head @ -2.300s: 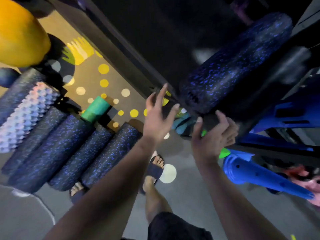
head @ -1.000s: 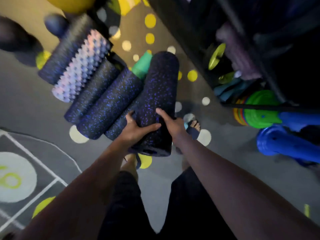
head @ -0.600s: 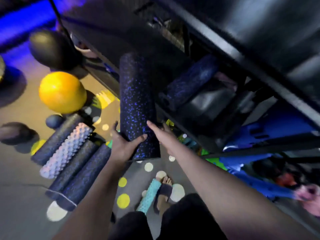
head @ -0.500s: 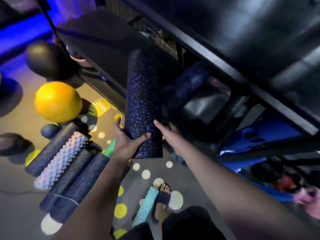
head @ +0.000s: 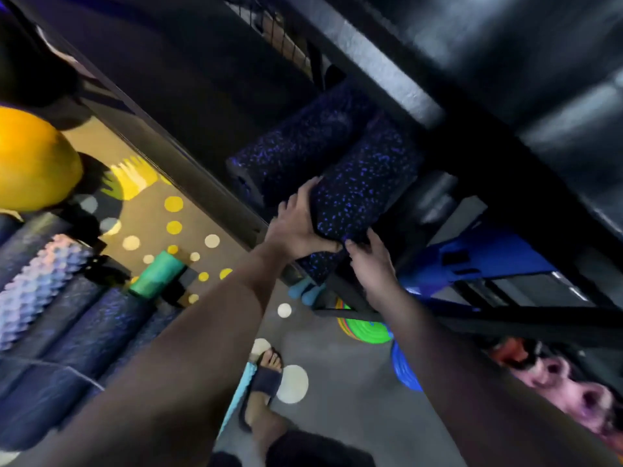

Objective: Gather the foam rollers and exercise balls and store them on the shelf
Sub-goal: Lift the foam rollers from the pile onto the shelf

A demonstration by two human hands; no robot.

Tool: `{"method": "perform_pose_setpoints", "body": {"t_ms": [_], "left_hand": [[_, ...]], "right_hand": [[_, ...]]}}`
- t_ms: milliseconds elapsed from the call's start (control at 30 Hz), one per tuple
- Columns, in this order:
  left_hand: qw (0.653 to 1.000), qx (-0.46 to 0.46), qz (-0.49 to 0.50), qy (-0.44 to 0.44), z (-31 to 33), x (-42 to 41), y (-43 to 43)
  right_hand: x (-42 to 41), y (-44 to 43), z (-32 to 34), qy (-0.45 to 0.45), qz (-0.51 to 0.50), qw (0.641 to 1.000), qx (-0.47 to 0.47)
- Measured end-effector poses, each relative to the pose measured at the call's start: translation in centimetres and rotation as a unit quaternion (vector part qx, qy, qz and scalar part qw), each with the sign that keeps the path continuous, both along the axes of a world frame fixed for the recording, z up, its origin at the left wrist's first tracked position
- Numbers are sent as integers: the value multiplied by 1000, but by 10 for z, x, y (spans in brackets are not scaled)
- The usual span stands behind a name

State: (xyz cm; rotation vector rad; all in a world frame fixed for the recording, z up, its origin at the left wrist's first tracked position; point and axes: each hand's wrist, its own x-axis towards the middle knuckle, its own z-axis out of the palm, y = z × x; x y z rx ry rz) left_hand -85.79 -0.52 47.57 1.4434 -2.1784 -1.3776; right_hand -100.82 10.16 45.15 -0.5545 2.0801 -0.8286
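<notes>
Storing step: left hand wraps the near left side of the speckled roller, right hand cups its near end, fingers curled on it. Roller lies partly on the shelf, against the stored roller on its left. Next, probably push it straight in; upper beam looks close. On the floor at left: floor rollers, bumpy roller, yellow ball
</notes>
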Motion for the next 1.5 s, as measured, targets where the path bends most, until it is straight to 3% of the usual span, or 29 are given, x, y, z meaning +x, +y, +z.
{"method": "perform_pose_setpoints", "body": {"t_ms": [133, 233, 300, 400, 600, 667, 767, 833, 933, 1100, 1200, 1267, 1400, 1500], "left_hand": [[996, -45, -45, -61, -39, -34, -25], [991, -73, -70, -93, -62, -52, -34], [988, -89, -74, -102, -76, -61, -34], [983, -99, -73, -137, -96, -72, -26], [970, -101, -95, -202, -104, -89, -1], [981, -74, -85, -156, -104, -81, -6], [998, -7, 5, 56, -100, -58, -10], [975, -9, 136, 174, -97, -35, 0], [934, -22, 295, 202, -110, 22, 31], [920, 100, 375, 57, -191, 179, 108], [905, 165, 388, -57, -220, 275, 158], [888, 194, 407, -93, -230, 332, 187], [867, 222, 431, -119, -250, 424, 226], [854, 226, 456, -111, -264, 478, 240]], "right_hand": [[-23, -13, -13, 71, 63, 995, 26], [-39, -13, -26, 225, 138, 959, 105], [-45, -5, -41, 275, 175, 934, 147], [-47, 13, -67, 294, 236, 915, 146], [-43, 25, -76, 282, 215, 930, 97], [-43, 23, -79, 284, 226, 925, 113], [-35, 25, -73, 334, 217, 907, 137], [-18, 33, -64, 428, 199, 878, 80], [33, 47, -62, 512, 196, 835, -53], [154, 71, -110, 373, 313, 869, -88], [229, 83, -156, 241, 389, 889, -7], [276, 87, -180, 157, 447, 872, 121], [356, 96, -217, 57, 557, 784, 268], [412, 97, -230, 22, 524, 799, 293]]}}
